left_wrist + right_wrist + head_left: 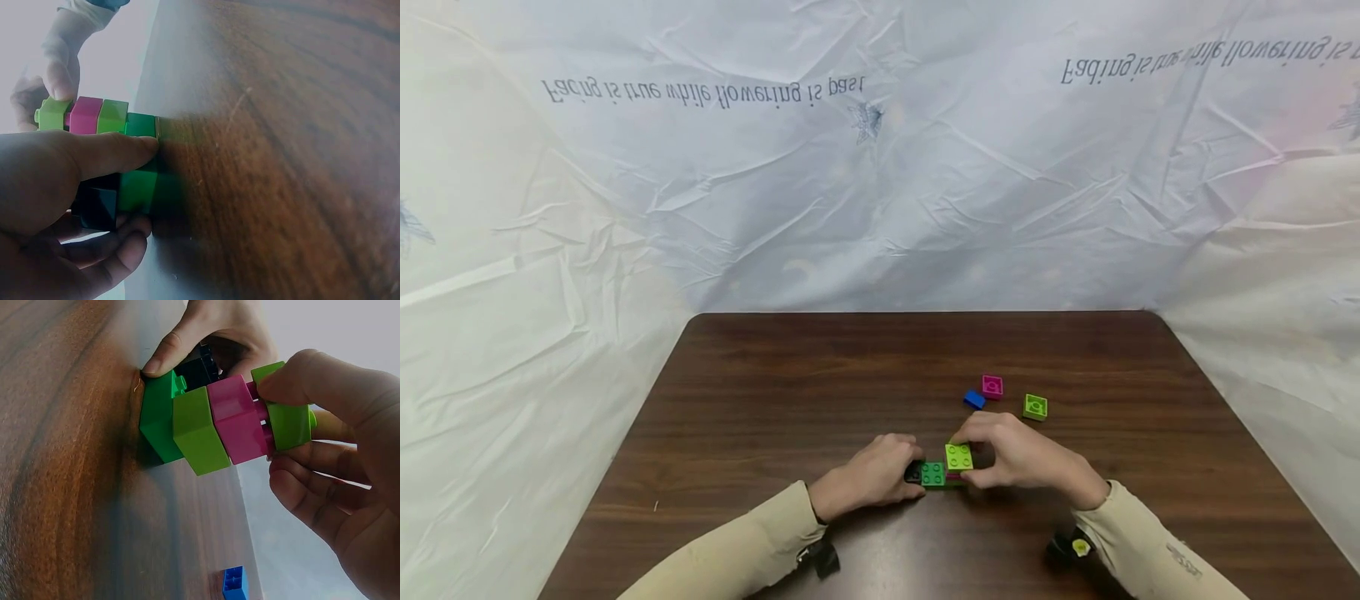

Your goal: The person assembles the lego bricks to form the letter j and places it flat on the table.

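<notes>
My left hand (880,471) grips the left end of a small toy-brick build, thumb on one side and fingers on the other. The build has a long green brick (159,419) at the bottom and a black brick (99,206) on its left end. At its right end a lime brick (200,431) and a magenta brick (240,419) are stacked. With thumb and fingers my right hand (1022,454) pinches another lime brick (958,457) at the top of that stack. In the right wrist view, magenta studs show in a narrow gap beneath it.
Beyond my right hand lie a blue brick (974,399), a magenta brick (992,387) and a lime brick (1035,407), the last two with hollow undersides up. White printed sheeting (880,208) hangs around the brown wooden table (820,367).
</notes>
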Demonstrator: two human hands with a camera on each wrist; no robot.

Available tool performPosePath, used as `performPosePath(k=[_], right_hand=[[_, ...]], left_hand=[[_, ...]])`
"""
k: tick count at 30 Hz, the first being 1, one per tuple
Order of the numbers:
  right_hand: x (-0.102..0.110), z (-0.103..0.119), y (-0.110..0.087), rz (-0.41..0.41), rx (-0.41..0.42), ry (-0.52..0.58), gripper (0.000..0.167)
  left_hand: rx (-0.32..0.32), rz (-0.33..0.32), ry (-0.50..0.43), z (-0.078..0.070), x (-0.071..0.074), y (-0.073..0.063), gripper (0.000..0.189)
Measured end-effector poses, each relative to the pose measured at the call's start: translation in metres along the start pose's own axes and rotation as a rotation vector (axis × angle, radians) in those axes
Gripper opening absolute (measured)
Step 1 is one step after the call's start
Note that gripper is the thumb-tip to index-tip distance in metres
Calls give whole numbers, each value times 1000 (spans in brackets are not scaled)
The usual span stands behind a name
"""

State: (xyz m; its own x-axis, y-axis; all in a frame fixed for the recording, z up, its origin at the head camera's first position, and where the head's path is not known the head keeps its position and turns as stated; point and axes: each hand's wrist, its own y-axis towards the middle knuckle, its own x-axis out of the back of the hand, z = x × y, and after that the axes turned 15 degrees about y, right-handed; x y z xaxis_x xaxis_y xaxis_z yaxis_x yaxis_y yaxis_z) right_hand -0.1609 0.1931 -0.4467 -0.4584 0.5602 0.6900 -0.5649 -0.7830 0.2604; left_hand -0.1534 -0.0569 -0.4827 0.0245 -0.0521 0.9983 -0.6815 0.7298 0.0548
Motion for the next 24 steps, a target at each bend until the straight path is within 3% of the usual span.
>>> performPosePath(k=[24], right_hand=[[-1, -2, 2, -3, 60, -24, 30]], left_hand=[[-5, -16, 7, 0, -1, 1, 27]])
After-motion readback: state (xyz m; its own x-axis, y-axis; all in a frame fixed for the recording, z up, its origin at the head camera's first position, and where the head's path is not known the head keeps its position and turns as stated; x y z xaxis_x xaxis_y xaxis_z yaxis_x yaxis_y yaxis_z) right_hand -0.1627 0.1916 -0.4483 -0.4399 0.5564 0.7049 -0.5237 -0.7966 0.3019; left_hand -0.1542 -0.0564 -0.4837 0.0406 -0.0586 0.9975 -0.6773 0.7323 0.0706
